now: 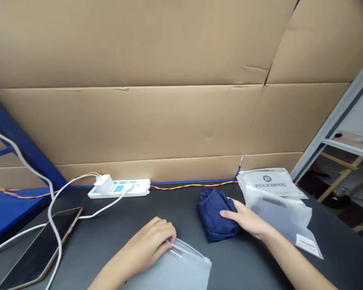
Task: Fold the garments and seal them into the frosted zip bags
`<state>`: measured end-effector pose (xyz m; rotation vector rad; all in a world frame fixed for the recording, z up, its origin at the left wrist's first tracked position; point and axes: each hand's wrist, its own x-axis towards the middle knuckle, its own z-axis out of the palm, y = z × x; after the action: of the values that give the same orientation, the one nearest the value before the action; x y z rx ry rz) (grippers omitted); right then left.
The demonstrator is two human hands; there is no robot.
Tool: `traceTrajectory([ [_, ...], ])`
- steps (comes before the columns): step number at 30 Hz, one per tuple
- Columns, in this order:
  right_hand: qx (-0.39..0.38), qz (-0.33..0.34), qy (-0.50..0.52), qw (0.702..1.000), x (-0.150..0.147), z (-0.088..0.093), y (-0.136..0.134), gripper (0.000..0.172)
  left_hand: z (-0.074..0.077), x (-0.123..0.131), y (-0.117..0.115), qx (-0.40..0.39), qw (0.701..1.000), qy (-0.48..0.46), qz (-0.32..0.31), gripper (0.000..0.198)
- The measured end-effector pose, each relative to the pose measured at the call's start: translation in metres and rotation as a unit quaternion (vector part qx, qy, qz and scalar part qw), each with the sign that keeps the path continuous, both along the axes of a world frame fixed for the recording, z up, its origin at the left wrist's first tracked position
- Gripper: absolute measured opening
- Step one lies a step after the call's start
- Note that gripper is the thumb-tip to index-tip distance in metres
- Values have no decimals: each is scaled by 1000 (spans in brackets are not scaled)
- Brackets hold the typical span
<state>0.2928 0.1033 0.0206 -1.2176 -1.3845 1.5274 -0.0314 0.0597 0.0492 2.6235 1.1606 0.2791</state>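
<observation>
My left hand [153, 241] rests on the dark tabletop with its fingers curled over the zip edge of a frosted plastic bag [181, 268] that lies flat in front of me. My right hand [245, 217] lies on a folded navy blue cloth [214, 213], fingers wrapped over its right side. The cloth sits on the table between the bag and a stack of more frosted bags.
A stack of frosted bags printed ROCKBROS [275, 193] lies at the right. A white power strip [121, 188] with a charger sits by the cardboard wall [169, 121]. A phone [42, 245] on a white cable lies at the left. A metal rack [335, 117] stands at right.
</observation>
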Motion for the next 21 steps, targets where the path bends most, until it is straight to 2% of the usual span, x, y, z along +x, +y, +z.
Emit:
traceTrajectory([
  [3, -17, -49, 84, 995, -17, -1, -8, 52, -2, 14, -8, 46, 998, -18, -28, 14],
  [5, -28, -56, 129, 990, -27, 0, -13, 52, -5, 19, -10, 69, 996, -20, -43, 14],
  [7, -39, -56, 148, 987, -34, 1, -18, 51, -7, 21, -9, 60, 996, -21, -59, 14],
  [12, -56, -8, 142, 988, -43, -5, -26, 49, -5, 19, -7, -6, 999, -25, -40, 14],
  [16, -9, 23, 113, 993, -48, -11, -29, 53, -2, 16, -10, -40, 998, -34, -30, 12],
  [21, 2, 79, 77, 994, -40, -5, -28, 61, -9, 11, -6, -55, 996, -62, -14, 9],
])
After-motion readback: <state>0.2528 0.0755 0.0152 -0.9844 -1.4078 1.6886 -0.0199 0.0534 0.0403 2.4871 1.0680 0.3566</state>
